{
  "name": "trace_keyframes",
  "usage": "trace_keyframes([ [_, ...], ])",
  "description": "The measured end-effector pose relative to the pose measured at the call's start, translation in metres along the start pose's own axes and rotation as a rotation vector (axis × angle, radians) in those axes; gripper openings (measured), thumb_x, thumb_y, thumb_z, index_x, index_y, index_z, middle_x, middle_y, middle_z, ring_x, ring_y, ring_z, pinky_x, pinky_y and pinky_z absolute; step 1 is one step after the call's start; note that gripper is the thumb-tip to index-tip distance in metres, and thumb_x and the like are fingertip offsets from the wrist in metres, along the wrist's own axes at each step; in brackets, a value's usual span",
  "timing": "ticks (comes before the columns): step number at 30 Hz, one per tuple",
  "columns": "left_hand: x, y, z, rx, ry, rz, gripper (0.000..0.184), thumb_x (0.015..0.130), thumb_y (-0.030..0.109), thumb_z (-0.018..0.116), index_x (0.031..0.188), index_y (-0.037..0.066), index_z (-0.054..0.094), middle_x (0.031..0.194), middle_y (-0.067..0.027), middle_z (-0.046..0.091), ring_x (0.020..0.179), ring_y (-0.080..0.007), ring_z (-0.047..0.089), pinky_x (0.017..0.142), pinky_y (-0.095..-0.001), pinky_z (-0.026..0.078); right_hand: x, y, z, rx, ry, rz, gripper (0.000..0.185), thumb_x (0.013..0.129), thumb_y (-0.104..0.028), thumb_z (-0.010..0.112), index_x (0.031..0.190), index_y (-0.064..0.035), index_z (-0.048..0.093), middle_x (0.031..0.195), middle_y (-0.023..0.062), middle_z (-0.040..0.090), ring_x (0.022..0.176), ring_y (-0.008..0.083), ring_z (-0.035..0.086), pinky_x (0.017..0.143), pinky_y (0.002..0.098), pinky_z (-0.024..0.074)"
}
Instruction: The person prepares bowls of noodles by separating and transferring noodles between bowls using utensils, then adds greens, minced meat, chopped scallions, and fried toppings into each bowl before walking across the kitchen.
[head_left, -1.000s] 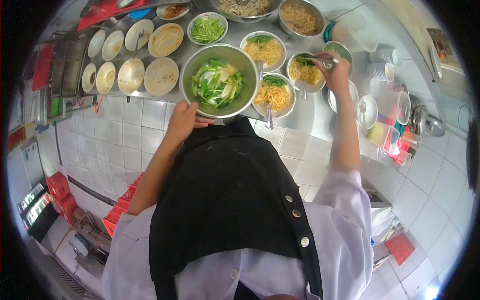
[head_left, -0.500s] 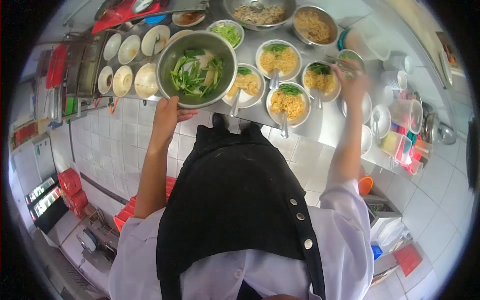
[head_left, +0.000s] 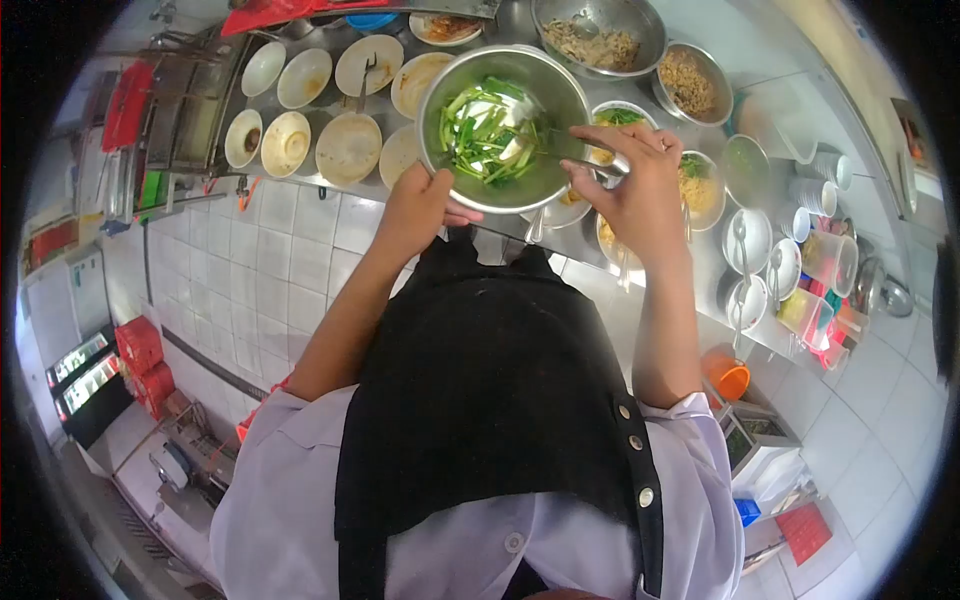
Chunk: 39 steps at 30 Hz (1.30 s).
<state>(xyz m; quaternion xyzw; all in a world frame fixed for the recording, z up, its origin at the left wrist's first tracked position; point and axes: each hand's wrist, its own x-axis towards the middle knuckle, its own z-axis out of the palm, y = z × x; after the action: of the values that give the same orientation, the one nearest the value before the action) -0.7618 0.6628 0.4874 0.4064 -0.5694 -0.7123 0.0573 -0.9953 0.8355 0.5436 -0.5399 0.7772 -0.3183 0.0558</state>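
My left hand point(head_left: 416, 208) grips the near left rim of a steel mixing bowl point(head_left: 565, 100), held over the counter. Cut leafy greens point(head_left: 485, 145) lie in the bottom of that bowl. At its right side, my right hand point(head_left: 645, 195) is closed on metal tongs point(head_left: 597, 168), whose tips reach into the bowl by the greens. Partly hidden behind the bowl and my right hand are several dishes of yellow noodles with spoons. One noodle dish point(head_left: 712, 205), topped with greens, shows to the right of my hand.
Several used-looking bowls point(head_left: 348, 150) stand on the counter's left. Behind are a steel bowl of pale chopped food point(head_left: 600, 45) and a steel pot of brown mince point(head_left: 692, 85). White bowls with spoons point(head_left: 747, 240), stacked cups point(head_left: 815, 197) and plastic tubs point(head_left: 830, 260) stand at the right.
My right hand has come left from a noodle dish to the mixing bowl, bringing the tongs over the greens. My left hand and the bowl appear further right in view.
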Motion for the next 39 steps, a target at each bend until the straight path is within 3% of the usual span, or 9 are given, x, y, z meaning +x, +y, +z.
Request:
trace_keyframes([
  [5, 0.013, 0.003, -0.02, 0.042, -0.125, 0.044, 0.036, 0.111, 0.018, 0.041, 0.132, -0.009, 0.051, 0.111, -0.0218, 0.073, 0.084, -0.0275, 0.08, 0.069, -0.0307, 0.066, 0.015, -0.018, 0.018, -0.078, 0.003, 0.087, 0.038, 0.081, -0.024, 0.087, 0.118, -0.0175, 0.08, 0.098, 0.0069, 0.074, 0.103, 0.0261, 0.064, 0.104, 0.0426, 0.0345],
  [10, 0.032, 0.007, -0.042, 0.067, -0.198, -0.07, 0.034, 0.111, 0.018, 0.043, 0.132, -0.008, 0.049, 0.113, -0.0213, 0.072, 0.085, -0.0298, 0.08, 0.068, -0.0326, 0.067, 0.035, -0.024, 0.044, -0.032, 0.136, 0.091, 0.035, 0.082, -0.026, 0.087, 0.115, -0.0201, 0.081, 0.093, 0.0042, 0.073, 0.096, 0.0231, 0.065, 0.102, 0.0429, 0.0347],
  [13, 0.034, 0.013, -0.055, 0.085, -0.264, -0.058, 0.034, 0.111, 0.019, 0.044, 0.131, -0.009, 0.047, 0.114, -0.0218, 0.071, 0.085, -0.0305, 0.08, 0.068, -0.0333, 0.067, 0.047, -0.021, 0.069, -0.209, 0.116, 0.131, 0.038, 0.083, -0.026, 0.087, 0.12, -0.0203, 0.08, 0.099, 0.003, 0.074, 0.099, 0.0196, 0.066, 0.106, 0.042, 0.0332],
  [14, 0.035, 0.016, -0.058, 0.087, -0.29, -0.046, 0.034, 0.111, 0.018, 0.045, 0.13, -0.01, 0.047, 0.114, -0.0221, 0.071, 0.085, -0.0306, 0.08, 0.068, -0.0334, 0.067, 0.051, -0.019, 0.082, -0.239, 0.211, 0.069, 0.033, 0.08, -0.027, 0.089, 0.112, -0.0217, 0.082, 0.088, 0.0025, 0.071, 0.092, 0.0217, 0.065, 0.1, 0.0445, 0.0349],
  [17, 0.043, 0.017, -0.067, 0.124, -0.322, -0.049, 0.034, 0.11, 0.018, 0.046, 0.128, -0.011, 0.047, 0.112, -0.0232, 0.071, 0.086, -0.0307, 0.08, 0.068, -0.0336, 0.067, 0.048, -0.021, 0.087, -0.224, 0.311, 0.084, 0.028, 0.08, -0.026, 0.089, 0.107, -0.0198, 0.083, 0.088, 0.0023, 0.072, 0.093, 0.0219, 0.065, 0.1, 0.0425, 0.0351],
  [19, 0.048, 0.016, -0.073, 0.09, -0.34, -0.038, 0.034, 0.11, 0.017, 0.046, 0.129, -0.011, 0.047, 0.112, -0.0236, 0.071, 0.086, -0.0307, 0.08, 0.068, -0.0333, 0.067, 0.042, -0.025, 0.081, 0.05, 0.308, 0.195, 0.026, 0.079, -0.024, 0.089, 0.104, -0.0183, 0.084, 0.09, 0.0027, 0.073, 0.093, 0.0224, 0.065, 0.102, 0.041, 0.0356],
  [24, 0.056, 0.019, -0.094, 0.079, -0.364, -0.046, 0.036, 0.11, 0.017, 0.045, 0.132, -0.011, 0.047, 0.112, -0.0236, 0.071, 0.085, -0.0303, 0.08, 0.068, -0.0328, 0.067, 0.04, -0.064, 0.057, 0.021, -0.04, 0.168, 0.026, 0.077, -0.018, 0.087, 0.103, -0.0148, 0.084, 0.093, 0.0048, 0.075, 0.098, 0.022, 0.064, 0.106, 0.0391, 0.0363],
  [27, 0.062, 0.019, -0.103, 0.084, -0.375, -0.057, 0.038, 0.109, 0.019, 0.045, 0.132, -0.012, 0.048, 0.111, -0.0231, 0.072, 0.083, -0.0288, 0.08, 0.068, -0.0318, 0.066, 0.04, -0.06, 0.071, -0.086, -0.077, 0.044, 0.027, 0.078, -0.018, 0.087, 0.104, -0.0144, 0.083, 0.094, 0.0043, 0.075, 0.101, 0.0209, 0.064, 0.105, 0.0399, 0.0365],
  [39, 0.069, 0.016, -0.11, 0.128, -0.435, -0.073, 0.039, 0.109, 0.019, 0.044, 0.134, -0.01, 0.049, 0.104, -0.0212, 0.074, 0.081, -0.0254, 0.08, 0.065, -0.0292, 0.066, 0.05, -0.059, 0.086, -0.116, -0.183, 0.0, 0.04, 0.078, -0.019, 0.087, 0.117, -0.0159, 0.078, 0.106, 0.0005, 0.079, 0.105, 0.0199, 0.065, 0.106, 0.043, 0.036],
])
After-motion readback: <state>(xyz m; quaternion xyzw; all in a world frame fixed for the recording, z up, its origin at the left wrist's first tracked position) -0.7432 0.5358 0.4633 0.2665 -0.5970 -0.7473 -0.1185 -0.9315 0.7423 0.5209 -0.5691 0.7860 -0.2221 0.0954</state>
